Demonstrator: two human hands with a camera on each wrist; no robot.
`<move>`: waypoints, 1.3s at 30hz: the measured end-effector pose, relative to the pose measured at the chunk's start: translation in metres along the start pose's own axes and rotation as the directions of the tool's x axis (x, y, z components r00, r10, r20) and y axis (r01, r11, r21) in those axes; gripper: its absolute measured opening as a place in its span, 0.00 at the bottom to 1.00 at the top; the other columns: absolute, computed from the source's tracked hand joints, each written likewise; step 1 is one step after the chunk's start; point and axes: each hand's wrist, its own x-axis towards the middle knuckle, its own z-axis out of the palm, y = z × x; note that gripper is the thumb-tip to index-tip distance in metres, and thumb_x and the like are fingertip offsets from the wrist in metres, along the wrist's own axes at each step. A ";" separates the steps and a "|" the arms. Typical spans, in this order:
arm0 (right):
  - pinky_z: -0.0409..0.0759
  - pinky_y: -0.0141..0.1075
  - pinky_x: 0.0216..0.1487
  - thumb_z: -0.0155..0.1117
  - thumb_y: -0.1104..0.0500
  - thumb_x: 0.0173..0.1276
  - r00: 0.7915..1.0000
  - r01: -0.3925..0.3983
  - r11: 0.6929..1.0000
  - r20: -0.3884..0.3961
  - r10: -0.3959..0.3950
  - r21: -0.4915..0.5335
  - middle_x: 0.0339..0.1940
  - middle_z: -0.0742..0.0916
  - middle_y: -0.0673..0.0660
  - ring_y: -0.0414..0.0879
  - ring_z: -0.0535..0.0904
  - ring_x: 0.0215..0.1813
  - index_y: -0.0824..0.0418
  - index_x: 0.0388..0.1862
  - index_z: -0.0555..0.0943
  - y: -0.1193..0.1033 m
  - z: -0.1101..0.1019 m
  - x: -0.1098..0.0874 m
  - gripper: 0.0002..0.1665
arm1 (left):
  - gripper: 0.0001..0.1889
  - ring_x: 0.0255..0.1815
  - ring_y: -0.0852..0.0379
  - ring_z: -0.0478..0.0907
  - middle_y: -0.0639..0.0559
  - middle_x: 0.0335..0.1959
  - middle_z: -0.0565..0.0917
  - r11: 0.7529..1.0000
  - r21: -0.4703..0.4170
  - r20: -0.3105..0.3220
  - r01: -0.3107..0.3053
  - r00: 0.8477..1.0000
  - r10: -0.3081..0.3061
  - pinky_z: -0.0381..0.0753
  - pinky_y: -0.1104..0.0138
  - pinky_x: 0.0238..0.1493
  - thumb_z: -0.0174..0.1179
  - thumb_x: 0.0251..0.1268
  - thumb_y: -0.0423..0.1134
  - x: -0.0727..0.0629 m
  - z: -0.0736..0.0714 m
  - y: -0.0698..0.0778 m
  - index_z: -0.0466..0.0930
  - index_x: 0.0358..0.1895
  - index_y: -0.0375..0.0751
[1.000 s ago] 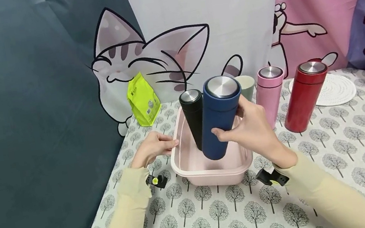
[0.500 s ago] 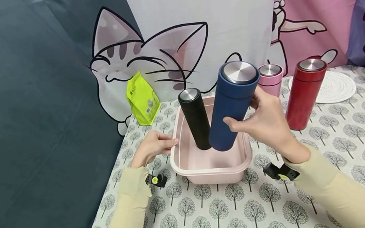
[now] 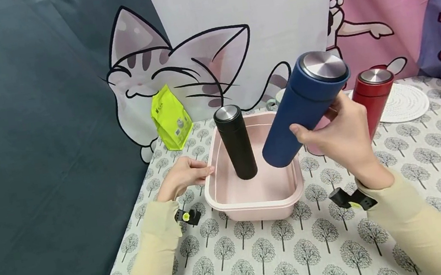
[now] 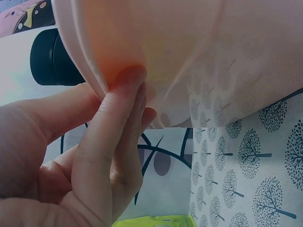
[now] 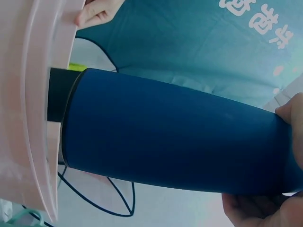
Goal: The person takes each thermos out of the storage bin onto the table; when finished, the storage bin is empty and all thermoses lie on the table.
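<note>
My right hand (image 3: pixel 340 132) grips a blue thermos (image 3: pixel 301 107) with a silver lid top. The thermos is tilted, its base over the right side of a pink plastic basin (image 3: pixel 255 206). A black thermos (image 3: pixel 236 142) stands inside that basin on the left. With thumb and fingers, my left hand (image 3: pixel 185 176) pinches the basin's left rim; the left wrist view shows the fingertips (image 4: pixel 130 75) against the outer wall. In the right wrist view the blue body (image 5: pixel 175 137) fills the middle, thumb on one side and fingers on the other.
A red thermos (image 3: pixel 372 97) stands to the right, beside a round white mat (image 3: pixel 406 102). Behind my right hand a pink thermos (image 3: pixel 316 143) is mostly hidden. A pale green mug (image 3: pixel 278 97) is partly covered at the back. A lime-green pouch (image 3: pixel 171 118) stands back left.
My right hand has lifted the blue thermos up and to the right, away from the black one, tilting it further. My left hand has stayed on the basin rim.
</note>
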 end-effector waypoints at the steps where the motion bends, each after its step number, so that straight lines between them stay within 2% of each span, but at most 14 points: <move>1: 0.83 0.20 0.45 0.77 0.73 0.43 1.000 -0.008 1.000 -0.010 0.008 0.001 0.41 0.86 0.39 0.33 0.84 0.37 0.62 0.51 0.81 0.000 -0.002 0.000 0.32 | 0.18 0.45 0.46 0.87 0.32 0.50 0.84 1.000 0.002 -0.001 -0.001 1.000 0.001 0.89 0.64 0.45 0.65 0.63 0.33 0.000 0.000 0.000 0.79 0.54 0.25; 8: 0.80 0.22 0.32 0.76 0.75 0.43 0.996 -0.057 0.998 -0.070 0.058 0.012 0.40 0.87 0.41 0.36 0.84 0.34 0.60 0.50 0.81 0.000 -0.015 0.001 0.32 | 0.18 0.44 0.47 0.87 0.32 0.50 0.84 1.000 -0.001 -0.003 0.002 1.000 -0.002 0.89 0.64 0.45 0.65 0.64 0.33 0.000 0.001 -0.003 0.80 0.54 0.25; 12: 0.69 0.24 0.17 0.77 0.74 0.43 0.993 -0.064 0.998 -0.096 0.062 -0.021 0.35 0.86 0.41 0.36 0.76 0.23 0.60 0.48 0.81 0.001 -0.023 0.001 0.30 | 0.18 0.44 0.47 0.87 0.32 0.50 0.84 1.000 -0.002 0.000 0.008 1.000 -0.008 0.89 0.64 0.45 0.66 0.63 0.34 -0.001 0.000 -0.004 0.80 0.54 0.26; 15: 0.64 0.26 0.14 0.77 0.73 0.43 0.991 -0.080 0.996 -0.108 0.075 -0.038 0.32 0.86 0.42 0.37 0.71 0.19 0.57 0.48 0.82 0.004 -0.029 0.001 0.30 | 0.19 0.45 0.46 0.87 0.32 0.51 0.83 1.000 -0.001 -0.005 0.013 1.000 -0.013 0.89 0.64 0.46 0.66 0.63 0.34 -0.001 0.000 -0.003 0.80 0.54 0.26; 19: 0.76 0.21 0.26 0.77 0.74 0.42 0.987 -0.112 0.992 -0.122 0.105 -0.053 0.34 0.87 0.41 0.35 0.80 0.27 0.57 0.49 0.82 0.006 -0.036 0.000 0.32 | 0.19 0.45 0.46 0.86 0.32 0.51 0.83 1.000 0.000 -0.003 0.015 1.000 -0.015 0.89 0.64 0.46 0.66 0.63 0.34 -0.001 0.001 -0.003 0.80 0.54 0.26; 22: 0.80 0.19 0.35 0.77 0.75 0.41 0.987 -0.113 0.989 -0.124 0.101 -0.095 0.37 0.86 0.37 0.32 0.83 0.34 0.57 0.50 0.82 0.009 -0.041 -0.002 0.34 | 0.19 0.46 0.45 0.86 0.32 0.52 0.83 1.000 -0.002 0.009 0.009 1.000 -0.009 0.89 0.64 0.46 0.66 0.63 0.34 0.000 0.000 -0.003 0.79 0.55 0.26; 28: 0.77 0.18 0.37 0.78 0.75 0.39 0.992 -0.065 0.989 -0.116 0.049 -0.136 0.38 0.85 0.35 0.30 0.82 0.35 0.60 0.50 0.83 0.019 -0.046 -0.007 0.34 | 0.19 0.46 0.46 0.86 0.31 0.52 0.83 1.000 -0.001 0.014 -0.016 1.000 0.016 0.89 0.63 0.47 0.66 0.63 0.33 -0.001 -0.004 -0.002 0.79 0.54 0.25; 33: 0.77 0.17 0.39 0.77 0.76 0.39 0.990 -0.075 0.985 -0.129 0.055 -0.156 0.40 0.85 0.34 0.28 0.82 0.36 0.60 0.51 0.83 0.029 -0.050 -0.012 0.36 | 0.19 0.44 0.50 0.86 0.33 0.51 0.83 1.000 0.010 0.021 -0.016 1.000 0.016 0.89 0.63 0.47 0.67 0.63 0.34 0.000 -0.005 -0.001 0.80 0.54 0.26; 39: 0.77 0.15 0.36 0.78 0.76 0.38 0.992 -0.043 0.984 -0.122 0.022 -0.170 0.40 0.85 0.33 0.26 0.81 0.34 0.61 0.52 0.82 0.042 -0.055 -0.016 0.37 | 0.19 0.45 0.47 0.87 0.32 0.51 0.83 1.000 0.006 0.010 0.000 1.000 0.000 0.89 0.63 0.46 0.66 0.63 0.34 0.001 -0.004 0.001 0.80 0.54 0.25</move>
